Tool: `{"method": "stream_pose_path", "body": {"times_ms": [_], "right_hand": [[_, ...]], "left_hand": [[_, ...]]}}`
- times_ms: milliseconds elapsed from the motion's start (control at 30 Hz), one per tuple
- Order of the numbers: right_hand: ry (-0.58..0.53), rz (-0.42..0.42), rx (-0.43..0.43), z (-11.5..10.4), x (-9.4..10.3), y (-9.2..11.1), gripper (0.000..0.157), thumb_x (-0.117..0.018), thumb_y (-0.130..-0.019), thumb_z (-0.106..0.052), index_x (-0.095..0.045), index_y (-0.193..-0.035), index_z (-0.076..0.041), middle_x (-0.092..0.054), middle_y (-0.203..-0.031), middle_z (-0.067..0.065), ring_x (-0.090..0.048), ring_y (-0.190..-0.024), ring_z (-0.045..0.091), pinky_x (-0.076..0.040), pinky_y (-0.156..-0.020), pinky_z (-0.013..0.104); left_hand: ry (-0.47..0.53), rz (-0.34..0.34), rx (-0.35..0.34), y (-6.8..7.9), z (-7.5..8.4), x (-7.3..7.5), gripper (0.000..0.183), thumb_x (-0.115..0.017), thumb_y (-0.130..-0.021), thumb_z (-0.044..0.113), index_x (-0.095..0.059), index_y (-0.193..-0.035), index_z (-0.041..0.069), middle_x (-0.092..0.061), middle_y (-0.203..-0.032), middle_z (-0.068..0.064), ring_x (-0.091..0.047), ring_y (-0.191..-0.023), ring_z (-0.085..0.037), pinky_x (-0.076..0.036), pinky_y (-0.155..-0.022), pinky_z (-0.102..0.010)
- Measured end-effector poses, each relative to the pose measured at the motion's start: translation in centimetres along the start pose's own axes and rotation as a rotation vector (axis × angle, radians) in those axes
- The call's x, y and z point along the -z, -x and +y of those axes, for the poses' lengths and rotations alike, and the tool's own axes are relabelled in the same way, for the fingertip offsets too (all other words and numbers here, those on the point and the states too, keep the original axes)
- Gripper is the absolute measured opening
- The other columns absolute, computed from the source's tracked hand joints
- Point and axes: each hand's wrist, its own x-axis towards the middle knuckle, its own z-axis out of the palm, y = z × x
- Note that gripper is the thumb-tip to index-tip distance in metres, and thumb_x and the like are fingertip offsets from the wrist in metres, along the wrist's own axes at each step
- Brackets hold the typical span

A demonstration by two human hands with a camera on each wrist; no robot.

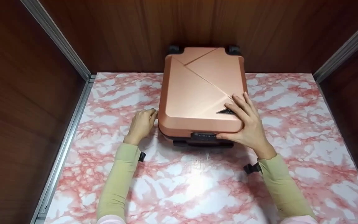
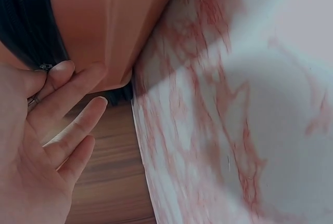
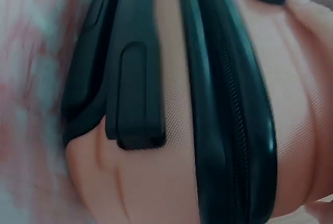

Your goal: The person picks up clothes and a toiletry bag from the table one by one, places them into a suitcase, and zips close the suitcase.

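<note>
A rose-gold hard-shell suitcase (image 1: pixel 197 90) lies flat, its wheels toward the back wall. At its left side my left hand (image 1: pixel 143 123) pinches a zipper pull (image 2: pixel 46 67) between thumb and index finger, the other fingers loosely extended. Dark zipper tape (image 3: pixel 237 115) runs round the case. My right hand (image 1: pixel 250 127) rests on the near right corner of the lid. Its fingers stretch over the shell by the triangular badge (image 1: pixel 225 111), and the thumb lies beside the black combination lock (image 1: pixel 203 136). In the right wrist view, the black carry handle (image 3: pixel 136 89) shows on the near side.
Under the suitcase is a red-and-white marbled tabletop (image 1: pixel 191 193). Brown wood-look panels (image 1: pixel 120 34) rise at the back and both sides, with metal strips (image 1: pixel 64 40) along the corners. The suitcase's black wheels (image 1: pixel 233 50) are close to the back panel.
</note>
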Motion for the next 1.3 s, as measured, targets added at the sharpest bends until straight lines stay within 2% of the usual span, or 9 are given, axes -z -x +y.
{"method": "stream_pose_path", "body": {"times_ms": [233, 400, 567, 633, 1000, 1300], "right_hand": [[0.005, 0.017, 0.020, 0.1, -0.2, 0.2, 0.104, -0.102, -0.051, -0.046, -0.062, -0.141, -0.012, -0.048, -0.152, 0.013, -0.028, -0.145, 0.049, -0.016, -0.118, 0.059], [0.007, 0.026, 0.024, -0.1, -0.6, 0.4, 0.102, -0.100, -0.055, -0.047, -0.062, -0.142, -0.012, -0.049, -0.152, 0.013, -0.029, -0.145, 0.049, -0.018, -0.118, 0.057], [0.011, 0.046, 0.035, 0.0, -0.5, 0.4, 0.100, -0.098, -0.056, -0.050, -0.062, -0.141, -0.010, -0.051, -0.150, 0.013, -0.036, -0.142, 0.046, -0.018, -0.118, 0.057], [0.010, 0.056, 0.040, 0.0, -0.5, 0.4, 0.099, -0.098, -0.057, -0.050, -0.063, -0.140, -0.009, -0.052, -0.149, 0.014, -0.037, -0.141, 0.046, -0.018, -0.118, 0.058], [-0.022, 0.080, 0.081, -0.1, -0.8, 0.0, 0.097, -0.096, -0.061, -0.053, -0.063, -0.138, -0.004, -0.054, -0.146, 0.018, -0.048, -0.135, 0.040, -0.017, -0.117, 0.062], [-0.033, 0.106, 0.089, 0.0, -0.8, 0.1, 0.096, -0.096, -0.060, -0.052, -0.064, -0.136, -0.002, -0.055, -0.144, 0.020, -0.049, -0.134, 0.042, -0.018, -0.116, 0.064]], "left_hand": [[0.004, 0.014, -0.014, 0.8, 0.2, -0.2, 0.027, -0.056, -0.106, 0.017, -0.066, -0.083, 0.009, -0.064, -0.074, -0.007, -0.066, -0.073, -0.033, -0.051, -0.066, -0.050], [-0.005, 0.020, 0.004, 1.8, 0.4, -0.4, 0.023, -0.056, -0.105, 0.016, -0.069, -0.088, 0.007, -0.067, -0.080, -0.011, -0.066, -0.079, -0.036, -0.052, -0.070, -0.051], [-0.007, 0.010, 0.010, 3.0, 0.9, -0.4, 0.024, -0.056, -0.106, 0.019, -0.069, -0.089, 0.008, -0.068, -0.080, -0.010, -0.068, -0.080, -0.037, -0.052, -0.071, -0.052], [-0.007, 0.011, -0.005, 3.4, 1.0, -0.3, 0.026, -0.056, -0.106, 0.019, -0.066, -0.084, 0.009, -0.065, -0.075, -0.010, -0.067, -0.076, -0.036, -0.051, -0.068, -0.052], [-0.004, 0.054, -0.078, 5.8, 1.7, 0.4, 0.023, -0.060, -0.103, 0.013, -0.069, -0.082, 0.008, -0.066, -0.073, -0.006, -0.066, -0.071, -0.033, -0.050, -0.067, -0.051], [-0.020, 0.049, -0.073, 7.1, 2.3, 0.2, 0.023, -0.062, -0.102, 0.015, -0.067, -0.081, 0.010, -0.064, -0.073, -0.006, -0.065, -0.070, -0.035, -0.049, -0.064, -0.052]]}}
